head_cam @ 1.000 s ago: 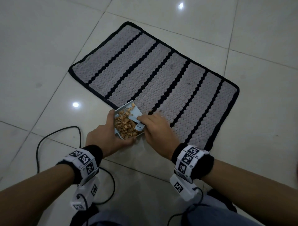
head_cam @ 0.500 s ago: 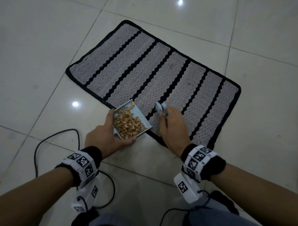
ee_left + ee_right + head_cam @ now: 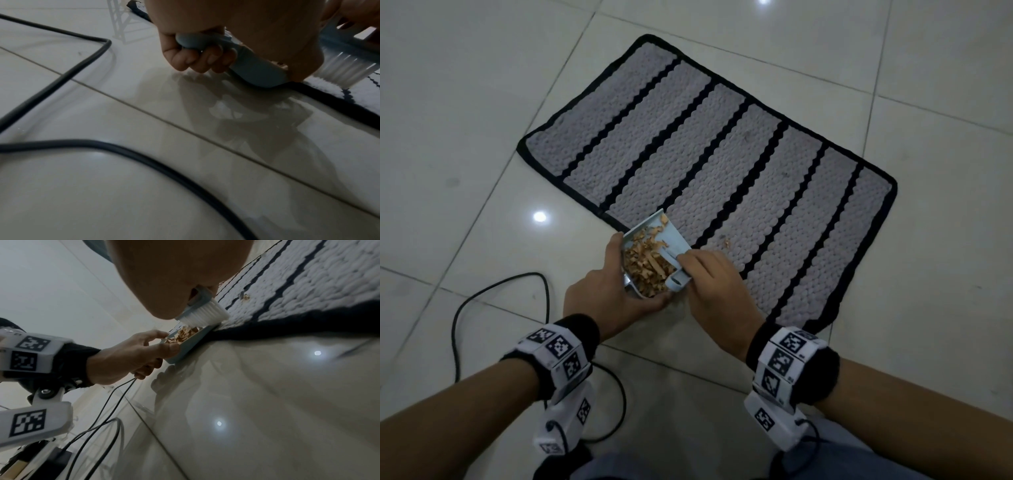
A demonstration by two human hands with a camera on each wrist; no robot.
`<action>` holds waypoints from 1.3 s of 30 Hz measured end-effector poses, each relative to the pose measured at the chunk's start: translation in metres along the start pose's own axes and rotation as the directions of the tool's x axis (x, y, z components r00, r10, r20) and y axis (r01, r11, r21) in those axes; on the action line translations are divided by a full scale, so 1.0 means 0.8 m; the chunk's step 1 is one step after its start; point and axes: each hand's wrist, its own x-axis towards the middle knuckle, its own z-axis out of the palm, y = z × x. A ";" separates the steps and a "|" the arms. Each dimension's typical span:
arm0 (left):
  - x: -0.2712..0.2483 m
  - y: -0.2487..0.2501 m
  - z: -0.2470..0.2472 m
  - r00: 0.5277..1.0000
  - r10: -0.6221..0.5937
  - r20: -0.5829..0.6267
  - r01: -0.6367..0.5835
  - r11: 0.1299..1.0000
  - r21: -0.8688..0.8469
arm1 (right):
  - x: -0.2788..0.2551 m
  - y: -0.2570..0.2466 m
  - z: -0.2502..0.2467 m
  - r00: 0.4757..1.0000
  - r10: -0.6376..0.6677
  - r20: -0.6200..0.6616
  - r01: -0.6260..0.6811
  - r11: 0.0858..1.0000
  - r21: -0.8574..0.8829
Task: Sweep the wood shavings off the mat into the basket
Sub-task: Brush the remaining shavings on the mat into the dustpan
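A grey mat (image 3: 722,154) with black stripes and a black border lies on the tiled floor. My left hand (image 3: 606,291) grips the handle of a light blue dustpan (image 3: 674,240) at the mat's near edge; the pan (image 3: 191,340) is tilted and holds a heap of wood shavings (image 3: 647,263). My right hand (image 3: 715,284) grips a small blue brush (image 3: 203,314) with white bristles, held over the pan's right side. One stray shaving (image 3: 727,244) lies on the mat just right of the pan. In the left wrist view my fingers (image 3: 195,60) curl round the pan handle (image 3: 205,42). No basket is in view.
A black cable (image 3: 493,291) loops on the floor to the left of my left wrist and runs back under my arms. Pale glossy floor tiles (image 3: 465,102) surround the mat on all sides. My knees show at the bottom edge.
My right hand has brought the brush back from the mat to the pan's right side. The dustpan stays in my left hand at the mat's edge. A single shaving now shows on the mat.
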 end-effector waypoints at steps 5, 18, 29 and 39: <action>-0.001 -0.001 -0.004 1.000 0.013 0.008 -0.013 1.000 0.015 | -0.011 0.011 -0.016 0.982 0.178 -0.069 -0.167 0.976 0.141; -0.007 0.025 0.005 0.988 0.102 0.113 -0.121 0.977 0.175 | -0.021 0.051 -0.037 0.839 0.496 -0.224 -0.444 0.862 0.244; -0.005 0.025 0.018 0.990 0.104 0.090 -0.116 0.984 0.137 | -0.031 0.014 -0.014 0.991 0.136 -0.014 -0.135 0.988 0.076; -0.007 0.031 0.013 0.994 0.088 0.062 -0.093 0.992 0.087 | -0.049 0.037 -0.032 0.973 0.227 -0.040 -0.220 0.965 0.142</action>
